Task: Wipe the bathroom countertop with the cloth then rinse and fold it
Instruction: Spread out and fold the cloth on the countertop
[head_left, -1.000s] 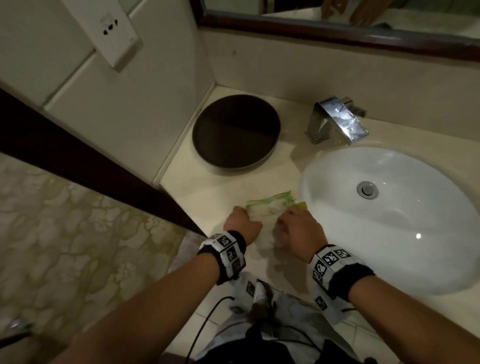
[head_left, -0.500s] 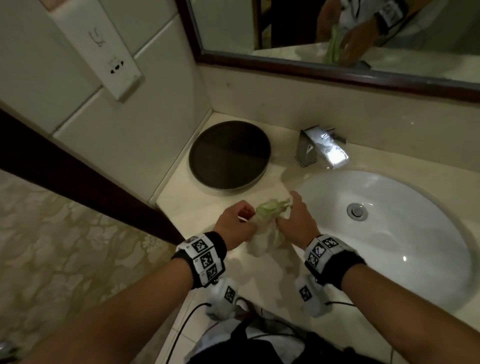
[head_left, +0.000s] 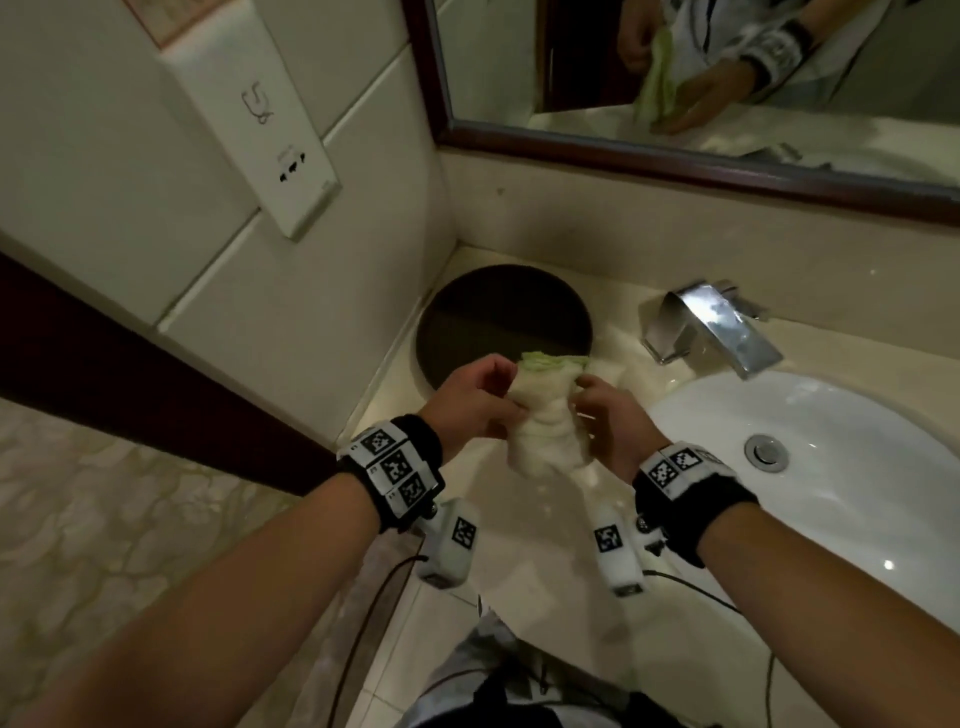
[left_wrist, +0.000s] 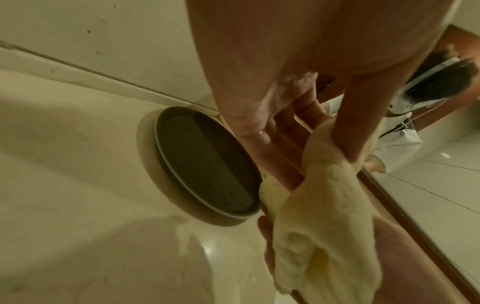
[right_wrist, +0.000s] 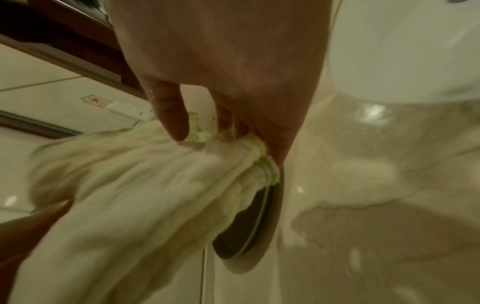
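A pale cream cloth (head_left: 545, 431) with a light green edge hangs in the air above the beige countertop (head_left: 524, 561), left of the sink. My left hand (head_left: 475, 397) pinches its upper left corner and my right hand (head_left: 608, 415) pinches its upper right corner. The cloth (left_wrist: 322, 222) droops bunched below the left thumb in the left wrist view. In the right wrist view the cloth (right_wrist: 145, 181) is gathered under my right fingers (right_wrist: 171, 115), green edge at the pinch.
A dark round tray (head_left: 501, 322) sits in the back left corner of the counter. A chrome faucet (head_left: 722, 327) stands over the white oval sink (head_left: 831, 467). A framed mirror (head_left: 727, 78) hangs above; a wall outlet panel (head_left: 270, 130) is at the left.
The cloth lay flat on the counter under both hands a second ago. Both hands have lifted it off the surface and now hold it hanging by its top edge.
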